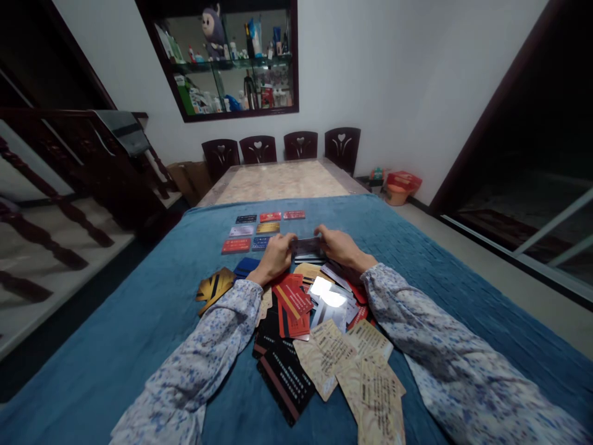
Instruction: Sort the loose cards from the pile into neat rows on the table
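Note:
Both my hands meet over a blue blanket (139, 321). My left hand (277, 254) and my right hand (340, 246) are closed on the two ends of a dark card (307, 248), held just above the cloth. Below my wrists lies a loose pile of cards (319, 334): red, black, silver and beige ones overlapping. Beyond my hands, several cards sit in neat rows (259, 230), red, blue, grey and gold. My floral sleeves cover part of the pile.
A few gold and black cards (214, 287) lie apart at the left of the pile. Past the blanket is a marble table (278, 180) with dark chairs (301, 145) against the wall. A wooden stair rail (69, 185) runs along the left. A wall cabinet (231, 59) holds bottles.

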Demonstrator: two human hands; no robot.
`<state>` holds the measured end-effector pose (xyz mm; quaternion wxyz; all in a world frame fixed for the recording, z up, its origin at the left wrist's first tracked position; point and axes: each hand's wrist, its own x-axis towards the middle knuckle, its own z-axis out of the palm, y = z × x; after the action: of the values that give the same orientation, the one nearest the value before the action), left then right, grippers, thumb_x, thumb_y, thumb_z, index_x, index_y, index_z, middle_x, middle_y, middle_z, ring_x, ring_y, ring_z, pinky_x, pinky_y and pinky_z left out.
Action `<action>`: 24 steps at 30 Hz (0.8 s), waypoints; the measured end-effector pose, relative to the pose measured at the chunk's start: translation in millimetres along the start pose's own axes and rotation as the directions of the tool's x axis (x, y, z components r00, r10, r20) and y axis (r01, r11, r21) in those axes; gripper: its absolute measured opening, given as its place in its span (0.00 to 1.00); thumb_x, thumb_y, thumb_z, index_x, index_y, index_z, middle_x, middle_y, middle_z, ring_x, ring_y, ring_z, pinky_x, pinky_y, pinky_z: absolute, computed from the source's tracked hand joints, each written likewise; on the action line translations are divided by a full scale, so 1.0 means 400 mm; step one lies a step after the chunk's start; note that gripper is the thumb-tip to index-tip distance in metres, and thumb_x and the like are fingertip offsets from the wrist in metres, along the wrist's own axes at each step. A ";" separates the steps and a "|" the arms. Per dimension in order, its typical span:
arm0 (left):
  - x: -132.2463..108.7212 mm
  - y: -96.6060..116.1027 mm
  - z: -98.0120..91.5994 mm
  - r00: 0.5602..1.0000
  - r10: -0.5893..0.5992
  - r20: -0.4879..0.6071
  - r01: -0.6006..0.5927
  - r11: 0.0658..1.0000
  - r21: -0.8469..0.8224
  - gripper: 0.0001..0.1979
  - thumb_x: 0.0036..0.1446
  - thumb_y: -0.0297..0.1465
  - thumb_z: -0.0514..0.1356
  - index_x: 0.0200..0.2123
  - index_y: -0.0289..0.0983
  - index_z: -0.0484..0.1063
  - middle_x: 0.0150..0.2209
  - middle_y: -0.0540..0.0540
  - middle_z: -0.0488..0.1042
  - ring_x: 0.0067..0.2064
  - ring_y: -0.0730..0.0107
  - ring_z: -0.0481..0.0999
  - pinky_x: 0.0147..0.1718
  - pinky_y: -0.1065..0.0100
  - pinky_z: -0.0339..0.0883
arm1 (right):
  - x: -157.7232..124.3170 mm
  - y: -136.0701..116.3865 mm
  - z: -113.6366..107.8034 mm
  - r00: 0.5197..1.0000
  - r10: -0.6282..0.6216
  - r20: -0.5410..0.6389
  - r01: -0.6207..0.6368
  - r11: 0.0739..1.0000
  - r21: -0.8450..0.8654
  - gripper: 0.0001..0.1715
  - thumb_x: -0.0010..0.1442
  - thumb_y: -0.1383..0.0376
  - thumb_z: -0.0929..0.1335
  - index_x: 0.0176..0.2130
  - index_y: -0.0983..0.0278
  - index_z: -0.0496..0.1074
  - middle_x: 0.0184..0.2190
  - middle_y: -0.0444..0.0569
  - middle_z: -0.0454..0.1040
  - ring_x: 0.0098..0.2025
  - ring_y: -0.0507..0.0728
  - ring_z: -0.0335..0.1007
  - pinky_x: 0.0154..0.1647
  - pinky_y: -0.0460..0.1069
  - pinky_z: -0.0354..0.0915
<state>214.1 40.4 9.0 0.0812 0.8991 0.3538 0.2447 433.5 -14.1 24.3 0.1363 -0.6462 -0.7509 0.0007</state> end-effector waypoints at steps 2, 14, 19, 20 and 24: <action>-0.001 0.004 -0.001 1.000 -0.001 0.008 0.001 1.000 0.023 0.17 0.60 0.22 0.54 0.51 0.38 0.71 0.42 0.41 0.76 0.48 0.55 0.74 0.50 0.57 0.65 | -0.001 -0.007 0.000 1.000 0.020 0.020 -0.019 0.999 -0.029 0.21 0.66 0.69 0.63 0.58 0.62 0.65 0.45 0.54 0.83 0.46 0.60 0.79 0.35 0.48 0.57; -0.009 0.023 -0.003 0.989 -0.075 0.124 0.061 0.992 0.111 0.26 0.57 0.23 0.55 0.60 0.37 0.64 0.51 0.38 0.77 0.54 0.50 0.72 0.54 0.51 0.61 | -0.002 -0.025 0.003 0.993 0.071 0.091 -0.068 0.997 -0.028 0.27 0.62 0.69 0.67 0.60 0.63 0.62 0.45 0.57 0.83 0.46 0.63 0.80 0.35 0.48 0.58; -0.006 0.015 0.004 0.989 -0.102 0.106 0.096 0.994 0.055 0.26 0.58 0.24 0.55 0.61 0.37 0.64 0.51 0.37 0.76 0.53 0.50 0.71 0.55 0.50 0.60 | -0.002 -0.019 -0.001 0.997 0.028 0.079 -0.034 0.996 0.079 0.30 0.59 0.71 0.69 0.60 0.64 0.62 0.44 0.55 0.82 0.45 0.61 0.79 0.37 0.47 0.60; -0.005 0.014 0.005 0.989 -0.107 0.106 0.102 0.994 0.050 0.26 0.58 0.25 0.55 0.61 0.37 0.64 0.51 0.37 0.76 0.53 0.50 0.71 0.55 0.50 0.59 | -0.001 -0.017 0.000 0.997 0.023 0.073 -0.029 0.995 0.091 0.31 0.58 0.71 0.70 0.60 0.64 0.63 0.44 0.55 0.82 0.45 0.61 0.79 0.38 0.47 0.61; -0.003 0.008 0.006 0.988 -0.119 0.099 0.115 0.993 0.039 0.28 0.59 0.25 0.57 0.63 0.37 0.63 0.51 0.38 0.76 0.55 0.50 0.71 0.56 0.51 0.59 | 0.000 -0.012 0.004 0.999 0.023 0.047 -0.027 0.996 0.081 0.32 0.58 0.70 0.71 0.60 0.64 0.63 0.46 0.56 0.81 0.47 0.61 0.78 0.40 0.48 0.61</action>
<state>216.5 37.2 7.5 0.0982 0.8893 0.4054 0.1876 428.6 -14.7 23.4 0.1454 -0.6493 -0.7449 0.0478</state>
